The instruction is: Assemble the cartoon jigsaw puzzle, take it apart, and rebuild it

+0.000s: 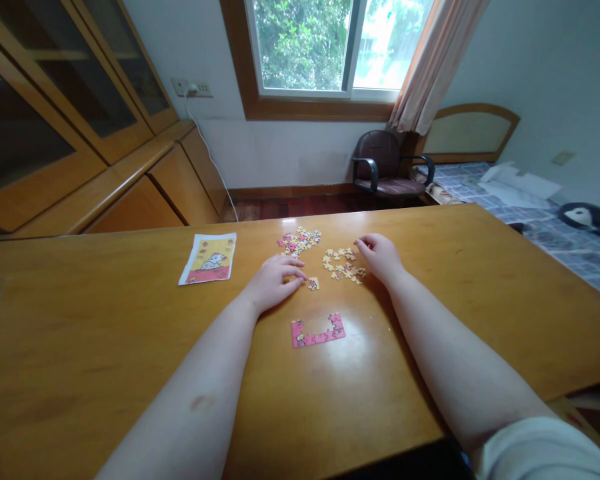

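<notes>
My left hand [279, 281] lies on the table with its fingers stretched out. Its fingertips are beside a small yellow and pink jigsaw piece or joined cluster [313, 284]. At the right edge of a loose group of mostly yellow jigsaw pieces [347, 270], my right hand [380, 255] has thumb and fingers pinched together. Whatever may be between them is too small to make out. Nearer to me is a joined pink puzzle section [319, 338], U-shaped, with its gap facing away. Beyond my left hand sits a second pile of pink, yellow and white pieces [300, 241].
A printed picture sheet [210, 259] with a white animal on yellow and pink lies left of my left hand. The wooden table [105, 320] reaches to both sides. Behind it are an armchair [385, 163], a bed [530, 207] and a wooden cabinet [165, 180].
</notes>
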Demonstrator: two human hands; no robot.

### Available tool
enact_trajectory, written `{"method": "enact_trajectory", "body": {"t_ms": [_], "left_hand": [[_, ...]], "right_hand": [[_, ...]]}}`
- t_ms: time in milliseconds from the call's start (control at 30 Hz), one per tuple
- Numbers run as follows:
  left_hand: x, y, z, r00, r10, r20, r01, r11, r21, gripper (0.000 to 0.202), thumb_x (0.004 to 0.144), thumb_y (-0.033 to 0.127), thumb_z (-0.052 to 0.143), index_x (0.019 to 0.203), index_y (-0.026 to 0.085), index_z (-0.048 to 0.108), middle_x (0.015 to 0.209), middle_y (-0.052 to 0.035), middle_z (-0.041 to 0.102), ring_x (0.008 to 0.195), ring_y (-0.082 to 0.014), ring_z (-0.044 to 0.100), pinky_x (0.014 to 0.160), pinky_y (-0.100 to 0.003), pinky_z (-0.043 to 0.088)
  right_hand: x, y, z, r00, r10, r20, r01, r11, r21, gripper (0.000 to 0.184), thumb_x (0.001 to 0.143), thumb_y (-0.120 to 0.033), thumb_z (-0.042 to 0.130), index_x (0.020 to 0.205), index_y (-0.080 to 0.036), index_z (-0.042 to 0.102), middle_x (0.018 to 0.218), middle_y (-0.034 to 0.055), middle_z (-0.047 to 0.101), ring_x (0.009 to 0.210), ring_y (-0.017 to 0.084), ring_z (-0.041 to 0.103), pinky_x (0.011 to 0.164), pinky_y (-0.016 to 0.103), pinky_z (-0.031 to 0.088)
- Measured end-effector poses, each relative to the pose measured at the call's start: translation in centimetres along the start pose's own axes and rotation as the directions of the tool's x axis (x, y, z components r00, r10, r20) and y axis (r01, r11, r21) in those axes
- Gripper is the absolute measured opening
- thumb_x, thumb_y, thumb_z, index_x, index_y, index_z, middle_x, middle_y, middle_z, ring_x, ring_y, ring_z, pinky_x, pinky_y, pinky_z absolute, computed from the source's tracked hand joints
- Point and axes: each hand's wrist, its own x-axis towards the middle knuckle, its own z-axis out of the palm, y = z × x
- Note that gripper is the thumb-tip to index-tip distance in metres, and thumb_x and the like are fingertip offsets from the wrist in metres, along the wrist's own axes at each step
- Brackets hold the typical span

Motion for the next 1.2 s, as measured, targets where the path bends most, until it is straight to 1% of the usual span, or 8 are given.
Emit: {"method": "enact_trajectory", "body": {"t_ms": [133,267,400,467,567,700,867,1200], "left_hand": [[0.1,-0.2,0.1,1.000,0.017,-0.013,-0.017,1.000,-0.006,0.021,0.085,0.033,0.054,0.082,0.027,0.074,0.108,-0.0024,0.069,0.110,-0.0215,0.057,0.104,-0.043,0.040],[0.1,-0.2,0.0,1.000,0.016,-0.009,-0.017,1.000,-0.017,0.023,0.085,0.034,0.053,0.081,0.027,0.074,0.106,-0.0024,0.069,0.108,-0.0215,0.058,0.103,-0.042,0.041],[0.1,-0.4,0.2,1.000,0.023,-0.014,-0.023,0.999,-0.022,0.022,0.085,0.034,0.054,0.083,0.026,0.074,0.106,-0.0028,0.069,0.106,-0.0213,0.059,0.102,-0.042,0.043],[0.1,-0.6,0.3,1.000,0.027,-0.015,-0.027,0.999,-0.020,0.022,0.085,0.034,0.054,0.083,0.026,0.074,0.107,-0.0029,0.069,0.106,-0.0211,0.059,0.101,-0.041,0.043],[0.1,-0.8,0.3,1.000,0.030,-0.008,-0.030,0.999,-0.015,0.022,0.085,0.034,0.054,0.083,0.026,0.075,0.106,-0.0028,0.069,0.105,-0.0213,0.059,0.101,-0.042,0.043],[0.1,-0.6,0.3,1.000,0.017,-0.004,-0.017,1.000,-0.011,0.022,0.084,0.034,0.054,0.082,0.026,0.075,0.106,-0.0029,0.069,0.105,-0.0218,0.059,0.100,-0.043,0.043],[0.1,-0.5,0.2,1.000,0.018,0.001,-0.018,1.000,-0.007,0.023,0.085,0.034,0.053,0.081,0.026,0.074,0.106,-0.0030,0.069,0.105,-0.0218,0.059,0.100,-0.043,0.043],[0.0,-0.5,0.2,1.000,0.002,0.016,-0.002,1.000,0.015,0.023,0.085,0.034,0.053,0.086,0.026,0.075,0.110,-0.0034,0.067,0.108,-0.0226,0.058,0.102,-0.044,0.042]], "right_hand": [[-0.2,-0.4,-0.7,1.000,0.002,-0.001,-0.002,1.000,0.018,0.025,0.082,-0.033,0.052,0.084,-0.017,0.070,0.076,0.0052,0.066,0.067,0.017,0.055,0.066,0.030,0.042],[-0.5,-3.1,-4.2,0.999,-0.037,0.002,0.037,0.999,-0.014,0.027,0.085,-0.034,0.053,0.098,-0.019,0.070,0.085,0.0060,0.068,0.069,0.017,0.056,0.068,0.030,0.043],[-1.1,-4.8,-6.8,0.978,0.026,0.206,0.007,0.987,-0.159,0.016,0.082,-0.028,0.061,0.088,-0.019,0.073,0.084,0.0075,0.070,0.069,0.019,0.059,0.065,0.030,0.042],[-1.9,-4.1,-6.5,0.966,0.078,0.246,-0.020,0.973,-0.231,0.013,0.081,-0.023,0.061,0.085,-0.019,0.073,0.088,0.0082,0.071,0.076,0.020,0.062,0.068,0.030,0.044],[-3.1,-2.1,-4.9,0.981,0.075,0.178,-0.025,0.963,-0.269,0.022,0.086,-0.017,0.052,0.095,-0.020,0.072,0.103,0.0068,0.070,0.091,0.020,0.063,0.078,0.028,0.045],[-3.9,-0.5,-3.5,0.957,0.018,0.288,0.061,0.963,-0.262,0.024,0.084,-0.013,0.051,0.089,-0.023,0.073,0.102,0.0038,0.069,0.090,0.018,0.063,0.079,0.025,0.045],[-3.7,-0.9,-2.9,0.979,-0.047,0.197,0.099,0.960,-0.263,0.026,0.084,-0.013,0.049,0.090,-0.022,0.073,0.100,0.0042,0.069,0.087,0.017,0.064,0.078,0.025,0.046],[-4.1,-1.5,-2.7,0.966,-0.060,0.252,0.131,0.953,-0.272,0.023,0.085,-0.016,0.052,0.096,-0.021,0.072,0.102,0.0055,0.069,0.090,0.019,0.064,0.082,0.027,0.046]]}}
